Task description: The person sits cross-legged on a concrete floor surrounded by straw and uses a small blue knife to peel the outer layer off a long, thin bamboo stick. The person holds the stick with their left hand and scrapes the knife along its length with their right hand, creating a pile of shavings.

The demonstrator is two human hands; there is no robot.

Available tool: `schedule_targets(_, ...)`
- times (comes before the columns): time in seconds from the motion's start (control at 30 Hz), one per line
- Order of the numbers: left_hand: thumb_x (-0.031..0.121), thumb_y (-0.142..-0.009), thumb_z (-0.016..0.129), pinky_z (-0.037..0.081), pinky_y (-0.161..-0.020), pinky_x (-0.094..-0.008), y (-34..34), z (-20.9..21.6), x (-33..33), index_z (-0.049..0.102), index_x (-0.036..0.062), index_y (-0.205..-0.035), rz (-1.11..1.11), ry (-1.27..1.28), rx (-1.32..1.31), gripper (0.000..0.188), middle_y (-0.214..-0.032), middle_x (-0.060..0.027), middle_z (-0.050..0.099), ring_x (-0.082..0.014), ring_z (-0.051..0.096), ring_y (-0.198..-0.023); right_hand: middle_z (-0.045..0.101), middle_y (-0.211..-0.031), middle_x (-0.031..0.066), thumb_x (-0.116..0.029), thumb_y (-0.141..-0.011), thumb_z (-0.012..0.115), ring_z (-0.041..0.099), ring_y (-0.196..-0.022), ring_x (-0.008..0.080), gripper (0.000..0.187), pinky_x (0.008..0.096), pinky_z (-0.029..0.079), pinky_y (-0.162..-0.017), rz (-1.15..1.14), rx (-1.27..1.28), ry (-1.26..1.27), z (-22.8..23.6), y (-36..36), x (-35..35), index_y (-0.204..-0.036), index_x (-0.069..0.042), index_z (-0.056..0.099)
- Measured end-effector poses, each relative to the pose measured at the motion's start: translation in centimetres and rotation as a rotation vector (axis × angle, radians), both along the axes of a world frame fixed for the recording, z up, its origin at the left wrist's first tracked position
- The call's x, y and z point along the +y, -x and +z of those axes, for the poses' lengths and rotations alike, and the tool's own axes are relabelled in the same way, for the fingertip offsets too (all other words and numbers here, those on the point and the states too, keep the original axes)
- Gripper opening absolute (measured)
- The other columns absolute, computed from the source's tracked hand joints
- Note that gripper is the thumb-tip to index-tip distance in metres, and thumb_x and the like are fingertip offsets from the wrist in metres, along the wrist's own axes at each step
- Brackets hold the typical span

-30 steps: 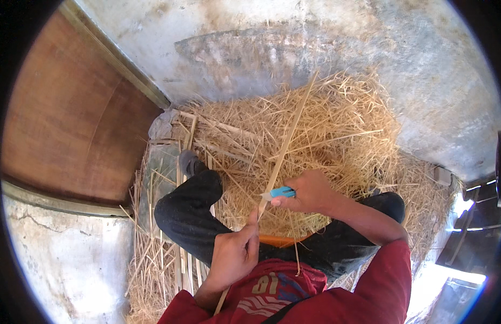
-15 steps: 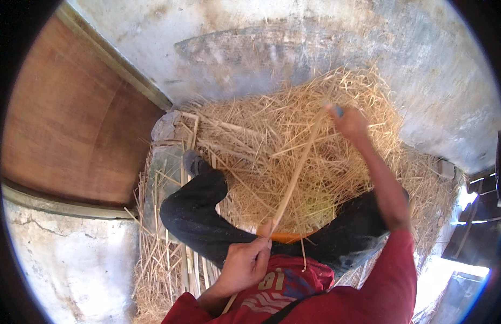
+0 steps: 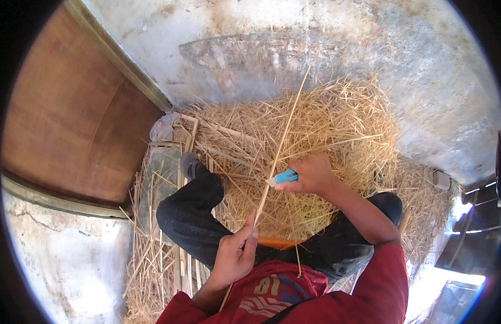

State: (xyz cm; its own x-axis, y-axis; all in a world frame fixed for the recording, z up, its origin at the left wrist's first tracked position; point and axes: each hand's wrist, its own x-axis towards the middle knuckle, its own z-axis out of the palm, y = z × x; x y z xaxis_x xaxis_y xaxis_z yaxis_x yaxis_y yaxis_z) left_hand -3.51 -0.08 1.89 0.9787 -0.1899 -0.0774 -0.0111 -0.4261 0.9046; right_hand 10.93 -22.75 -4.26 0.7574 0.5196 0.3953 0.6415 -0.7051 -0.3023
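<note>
My left hand (image 3: 237,256) is closed round the lower part of a long, thin plant strip (image 3: 287,130), pale straw in colour. The strip slants up and away to the right, its far tip in front of the wall. In my right hand (image 3: 313,174) is a utility knife (image 3: 286,176) with a light blue handle. Its short metal blade points left and meets the strip some way above my left hand. The strip's lower end passes below my left fist across my red shirt.
A large heap of straw-like shavings (image 3: 337,124) lies in front of my bent legs in black trousers. Long pale strips (image 3: 188,264) lie at my left. An orange edge (image 3: 277,243) shows between my thighs. Beyond stand a stained wall (image 3: 250,59) and a brown wooden panel (image 3: 72,124).
My right hand has come down and left from the strip's far end, bringing the knife nearer to my left hand. The left hand keeps its grip and has shifted slightly left.
</note>
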Motion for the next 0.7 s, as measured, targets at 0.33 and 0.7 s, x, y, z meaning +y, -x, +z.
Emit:
schedule_targets(0.33, 0.002, -0.092, 0.05, 0.032, -0.05, -0.0185, 2.1, -0.3, 0.6, 0.049, -0.0039, -0.128, 0.039, 0.038, 0.104, 0.036, -0.064, 0.0063, 0.04, -0.0013, 0.037, -0.059, 0.062, -0.064, 0.0126, -0.076, -0.08, 0.037, 0.062, -0.061, 0.0283, 0.075, 0.0424, 0.049, -0.056, -0.333, 0.338, 0.188, -1.0, -1.5, -0.7, -0.081, -0.008, 0.069)
schedule_targets(0.7, 0.006, -0.094, 0.051, 0.037, -0.06, -0.0164, 6.7, 0.1, 2.5, 0.047, -0.0034, -0.13, -0.122, 0.156, 0.188, 0.038, -0.077, 0.0045, 0.054, -0.0008, 0.042, -0.068, 0.046, -0.053, 0.0049, -0.08, -0.081, 0.026, 0.054, -0.058, 0.0184, 0.081, 0.0407, 0.046, -0.056, -1.053, 0.227, -0.226, -4.9, -13.0, -21.1, -0.054, -0.008, 0.051)
